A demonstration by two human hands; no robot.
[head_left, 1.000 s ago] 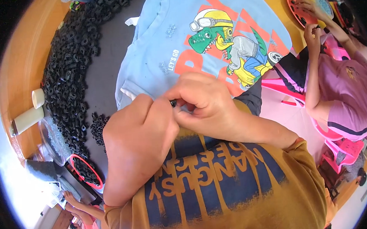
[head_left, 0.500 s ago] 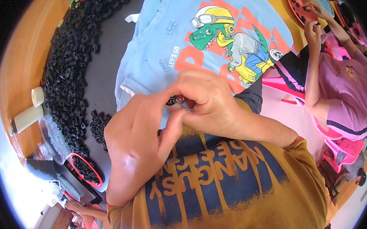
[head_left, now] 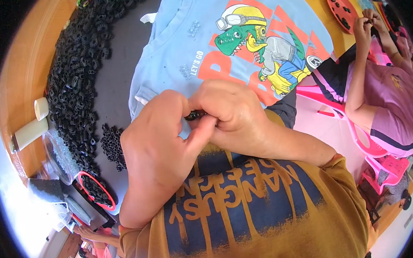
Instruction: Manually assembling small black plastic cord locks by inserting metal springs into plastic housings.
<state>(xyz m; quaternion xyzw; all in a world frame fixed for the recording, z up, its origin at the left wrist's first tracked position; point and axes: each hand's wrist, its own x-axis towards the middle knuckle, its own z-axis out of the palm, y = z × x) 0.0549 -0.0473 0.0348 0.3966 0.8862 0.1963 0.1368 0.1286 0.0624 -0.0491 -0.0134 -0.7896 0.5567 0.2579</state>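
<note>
Close in front of my body, my left hand (head_left: pixel 157 143) and my right hand (head_left: pixel 236 112) meet fingertip to fingertip. Between them they pinch a small black toothed plastic piece (head_left: pixel 195 114), which looks like a little hair claw clip. Only a sliver of it shows, as the fingers cover the rest. Just beyond the hands lies a light blue printed T-shirt (head_left: pixel 166 79), spread out flat. Small clusters of tiny silvery bits (head_left: pixel 193 29) lie on the shirt.
A long heap of black plastic clip pieces (head_left: pixel 73 84) lines the left, with a smaller pile (head_left: pixel 112 145) nearer me. A clear tub (head_left: pixel 61 155) and a red-rimmed basket (head_left: pixel 112 204) stand lower left. At right, a co-worker (head_left: pixel 387 96) sits by a red plate (head_left: pixel 337 3).
My left hand has turned slightly and its thumb has closed in toward the right fingers. The co-worker's hands have moved off the red plate and come together beside it.
</note>
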